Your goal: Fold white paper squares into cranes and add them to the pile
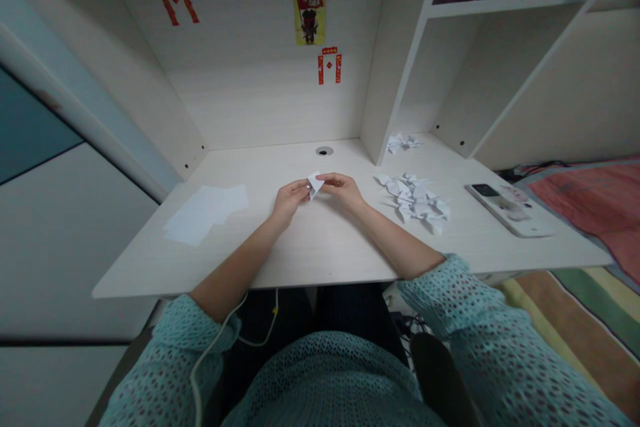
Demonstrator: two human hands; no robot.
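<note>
A small folded piece of white paper (315,183) is held above the middle of the pale desk (320,250). My left hand (289,200) pinches its left side and my right hand (341,189) pinches its right side, fingers closed on it. Both forearms rest over the desk's front part. A pile of several folded white paper figures (415,199) lies just right of my right hand. A stack of flat white paper sheets (205,212) lies to the left of my left hand.
A white phone (507,208) lies at the desk's right end. More folded paper (401,142) sits in the lower shelf compartment. A cable hole (324,151) is at the desk's back. A bed with a striped cover (590,213) stands to the right.
</note>
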